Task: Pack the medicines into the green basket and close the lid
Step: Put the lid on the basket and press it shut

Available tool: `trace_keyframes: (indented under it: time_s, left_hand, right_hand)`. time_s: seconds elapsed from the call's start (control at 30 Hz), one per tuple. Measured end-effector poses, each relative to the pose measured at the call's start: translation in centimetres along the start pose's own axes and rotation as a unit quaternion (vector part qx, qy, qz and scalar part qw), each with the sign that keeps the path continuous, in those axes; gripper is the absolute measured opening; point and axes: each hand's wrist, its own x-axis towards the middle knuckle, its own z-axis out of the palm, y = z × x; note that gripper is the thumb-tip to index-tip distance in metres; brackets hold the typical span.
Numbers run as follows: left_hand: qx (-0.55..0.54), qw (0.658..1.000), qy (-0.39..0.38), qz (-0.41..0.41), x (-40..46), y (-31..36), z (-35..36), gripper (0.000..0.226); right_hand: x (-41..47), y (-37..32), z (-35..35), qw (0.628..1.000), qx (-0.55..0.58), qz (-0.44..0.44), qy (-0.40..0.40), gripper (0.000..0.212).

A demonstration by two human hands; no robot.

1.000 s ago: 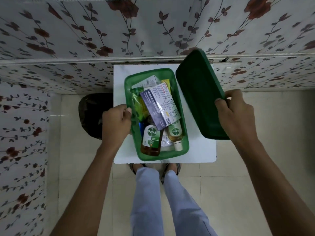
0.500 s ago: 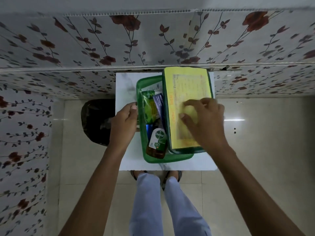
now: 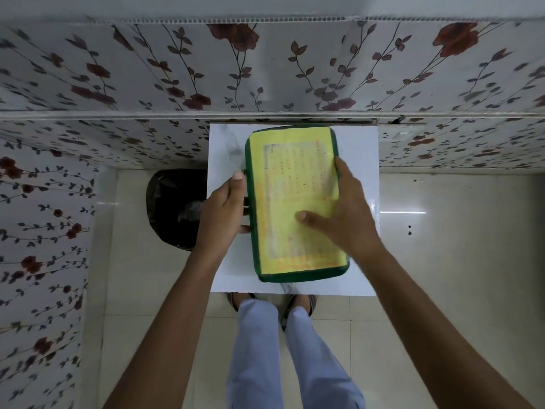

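Lid [image 3: 295,202] is seen covering the green basket [image 3: 298,277], a rounded rectangle of dark green plastic whose top is almost filled by a smooth yellow label [image 3: 283,160] with faint, blurred orange print. The basket is set on a flat white table [image 3: 358,152], square-cornered, near its centre; the medicines are hidden beneath the lid. The right hand [image 3: 345,214] is laid flat on the lid toward 3 o'clock, fingers spread and extended, thumb pointing toward 9 o'clock, nothing grasped. The left hand [image 3: 224,208] is curled loosely against the basket's edge at 9 o'clock, thumb raised along the rim; whether it grips the rim cannot be told. A black glossy bag-lined bin [image 3: 171,208] is seen at 9 o'clock of the table, on pale shiny floor tiles [image 3: 442,261]. Floral-patterned panels [image 3: 265,69] are seen at 12 o'clock.
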Motion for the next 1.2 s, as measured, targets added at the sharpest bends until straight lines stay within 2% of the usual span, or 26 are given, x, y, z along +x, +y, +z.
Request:
trace_keyframes:
  time_s: [0.17,0.23,0.47,0.53,0.63,0.7,0.77,0.83,0.93,1.03,1.13,1.2]
  left_hand:
    - [0.073,0.996,-0.028,0.034,0.2,-0.5,-0.3,0.023]
    - [0.109,0.992,-0.035,0.059,0.4,-0.8,-0.4,0.029]
    - [0.131,0.989,-0.022,0.066,0.5,-0.6,-0.1,0.029]
    - [0.11,0.993,-0.024,0.034,0.9,-0.3,-0.2,0.023]
    - [-0.023,0.997,-0.047,-0.049,2.5,1.5,-0.5,0.019]
    - [-0.055,0.996,-0.042,-0.061,4.1,2.8,-0.4,0.01]
    - [-0.043,0.997,-0.037,-0.059,5.5,3.8,0.4,0.013]
    - [0.018,0.999,-0.03,-0.038,6.6,4.2,1.4,0.025]
    - [0.081,0.996,-0.029,-0.008,7.5,4.6,2.0,0.029]
    - [0.084,0.996,-0.037,-0.009,7.9,4.5,1.9,0.031]
    - [0.088,0.996,-0.035,-0.004,7.2,4.4,1.8,0.024]
    - [0.082,0.995,-0.06,-0.018,6.2,4.0,1.4,0.039]
  right_hand:
    - [-0.8,-0.5,1.9,0.998,-0.047,-0.014,0.028,0.101]
    - [-0.8,-0.5,2.0,0.997,-0.058,-0.024,0.034,0.1]
    - [-1.0,-0.7,1.5,0.993,-0.109,-0.031,0.009,0.097]
    - [-0.7,-1.2,0.8,0.997,-0.081,-0.006,0.009,0.085]
    - [1.4,-2.4,-1.3,0.994,0.084,0.063,0.036,0.053]
    - [3.9,-2.9,-2.3,0.986,0.135,0.086,0.045,0.042]
    - [6.2,-3.4,-3.4,0.984,0.138,0.1,0.046,0.036]
    - [7.9,-3.6,-4.2,0.984,0.135,0.117,0.027,0.027]
    - [8.9,-3.3,-5.2,0.98,0.145,0.138,-0.009,0.019]
    - [9.2,-2.9,-5.0,0.981,0.141,0.132,-0.002,0.02]
    - [8.6,-2.8,-4.6,0.986,0.122,0.117,0.011,0.031]
    - [7.2,-2.2,-4.8,0.985,0.129,0.118,-0.016,0.045]
